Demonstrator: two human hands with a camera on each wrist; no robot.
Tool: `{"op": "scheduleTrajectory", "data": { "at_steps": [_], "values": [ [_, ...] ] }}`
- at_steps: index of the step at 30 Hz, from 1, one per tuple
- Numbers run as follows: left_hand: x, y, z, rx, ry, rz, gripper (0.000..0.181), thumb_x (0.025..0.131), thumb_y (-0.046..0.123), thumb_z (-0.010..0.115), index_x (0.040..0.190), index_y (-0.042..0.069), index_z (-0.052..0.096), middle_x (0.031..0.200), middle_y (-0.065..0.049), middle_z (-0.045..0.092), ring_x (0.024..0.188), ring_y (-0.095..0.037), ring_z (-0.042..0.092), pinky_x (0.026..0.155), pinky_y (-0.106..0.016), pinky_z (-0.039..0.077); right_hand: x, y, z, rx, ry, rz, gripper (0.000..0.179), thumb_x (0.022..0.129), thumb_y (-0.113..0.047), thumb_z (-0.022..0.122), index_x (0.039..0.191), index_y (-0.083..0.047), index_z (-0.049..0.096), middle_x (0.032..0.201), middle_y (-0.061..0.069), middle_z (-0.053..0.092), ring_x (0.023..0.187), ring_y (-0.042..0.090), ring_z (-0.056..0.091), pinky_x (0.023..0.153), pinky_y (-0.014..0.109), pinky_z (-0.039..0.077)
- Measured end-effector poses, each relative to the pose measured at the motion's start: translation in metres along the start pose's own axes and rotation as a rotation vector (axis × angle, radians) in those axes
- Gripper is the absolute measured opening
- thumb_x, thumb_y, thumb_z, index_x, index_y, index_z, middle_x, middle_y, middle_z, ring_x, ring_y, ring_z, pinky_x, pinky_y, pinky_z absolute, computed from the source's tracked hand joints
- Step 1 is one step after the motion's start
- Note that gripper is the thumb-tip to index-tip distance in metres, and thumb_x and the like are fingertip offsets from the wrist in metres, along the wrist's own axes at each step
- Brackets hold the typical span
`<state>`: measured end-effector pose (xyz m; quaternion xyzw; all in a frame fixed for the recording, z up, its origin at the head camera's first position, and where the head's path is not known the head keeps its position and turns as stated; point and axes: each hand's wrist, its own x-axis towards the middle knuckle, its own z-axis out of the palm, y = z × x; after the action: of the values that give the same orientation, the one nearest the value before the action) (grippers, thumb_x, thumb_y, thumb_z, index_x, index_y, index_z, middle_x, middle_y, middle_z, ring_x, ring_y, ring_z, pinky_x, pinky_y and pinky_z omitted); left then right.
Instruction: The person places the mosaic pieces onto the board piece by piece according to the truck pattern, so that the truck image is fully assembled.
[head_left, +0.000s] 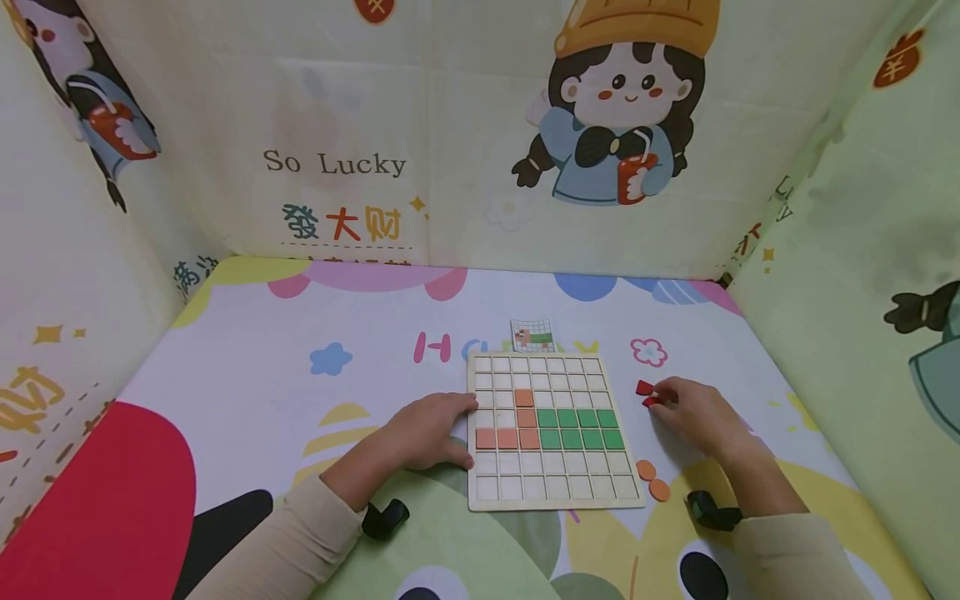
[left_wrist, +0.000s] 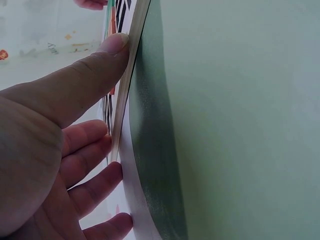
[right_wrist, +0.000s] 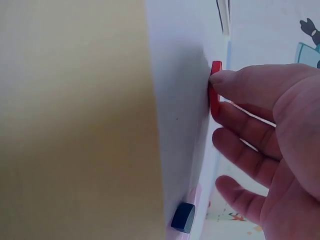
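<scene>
A pale wooden grid board [head_left: 556,487] lies on the patterned cloth, with orange and green squares filling several cells. My left hand [head_left: 420,431] is at its left edge; the thumb [left_wrist: 116,44] touches the rim and the other fingers are loosely spread along it. To the right of the board my right hand [head_left: 693,412] pinches a small red piece [right_wrist: 215,90] between thumb and index finger, low over the cloth. Another red piece [head_left: 645,387] is right by those fingertips. A small picture card [head_left: 532,336] of a grid pattern touches the board's far edge.
Two orange discs [head_left: 659,490] lie near the board's right edge. The right wrist view shows a dark blue block [right_wrist: 183,217] on the cloth beyond the hand. Printed fabric walls [head_left: 465,167] enclose the back and both sides.
</scene>
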<state>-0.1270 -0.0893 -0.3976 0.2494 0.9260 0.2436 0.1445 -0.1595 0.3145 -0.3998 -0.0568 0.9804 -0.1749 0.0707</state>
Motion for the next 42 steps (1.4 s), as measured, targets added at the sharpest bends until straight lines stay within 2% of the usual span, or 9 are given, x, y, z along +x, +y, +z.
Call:
{"op": "scheduleTrajectory", "data": {
  "at_steps": [6, 10, 19, 28, 42],
  "values": [
    [0.0, 0.0, 0.0, -0.006, 0.0, 0.003, 0.075, 0.078, 0.028, 0.087, 0.14, 0.005, 0.054, 0.143, -0.012, 0.054, 0.132, -0.033, 0.048, 0.107, -0.047, 0.04, -0.001, -0.008, -0.002, 0.009, -0.017, -0.005, 0.039, 0.092, -0.017, 0.071, 0.122, 0.006, 0.064, 0.114, 0.024, 0.066, 0.102, 0.041, 0.058, 0.088, 0.056, 0.052],
    [0.0, 0.0, 0.0, -0.005, -0.002, 0.0, 0.075, 0.078, 0.028, 0.087, 0.14, 0.004, 0.054, 0.143, -0.012, 0.053, 0.132, -0.033, 0.048, 0.107, -0.048, 0.04, -0.002, -0.018, -0.005, 0.001, 0.007, -0.054, 0.037, 0.091, -0.017, 0.071, 0.121, 0.005, 0.066, 0.114, 0.023, 0.067, 0.106, 0.044, 0.058, 0.092, 0.059, 0.048],
    [0.001, -0.002, 0.001, -0.007, -0.005, -0.011, 0.075, 0.078, 0.029, 0.087, 0.142, 0.006, 0.053, 0.145, -0.011, 0.052, 0.134, -0.033, 0.047, 0.108, -0.047, 0.04, -0.005, -0.043, -0.005, 0.005, 0.05, -0.16, 0.036, 0.092, -0.016, 0.072, 0.12, 0.006, 0.068, 0.112, 0.02, 0.069, 0.106, 0.042, 0.061, 0.092, 0.059, 0.048],
    [0.001, -0.002, 0.002, -0.005, -0.001, 0.001, 0.076, 0.077, 0.027, 0.088, 0.141, 0.004, 0.053, 0.143, -0.013, 0.054, 0.133, -0.032, 0.048, 0.108, -0.046, 0.04, -0.002, -0.06, -0.003, -0.04, 0.078, -0.25, 0.032, 0.091, -0.015, 0.073, 0.118, 0.003, 0.07, 0.111, 0.016, 0.07, 0.101, 0.037, 0.064, 0.089, 0.055, 0.052],
    [0.001, -0.001, 0.002, -0.009, 0.001, 0.002, 0.076, 0.077, 0.026, 0.088, 0.141, 0.003, 0.053, 0.143, -0.012, 0.054, 0.133, -0.031, 0.048, 0.108, -0.045, 0.04, 0.007, -0.09, 0.004, -0.047, 0.056, -0.311, 0.028, 0.09, -0.013, 0.075, 0.115, 0.0, 0.071, 0.104, 0.011, 0.07, 0.102, 0.033, 0.063, 0.091, 0.052, 0.052]
  ]
}}
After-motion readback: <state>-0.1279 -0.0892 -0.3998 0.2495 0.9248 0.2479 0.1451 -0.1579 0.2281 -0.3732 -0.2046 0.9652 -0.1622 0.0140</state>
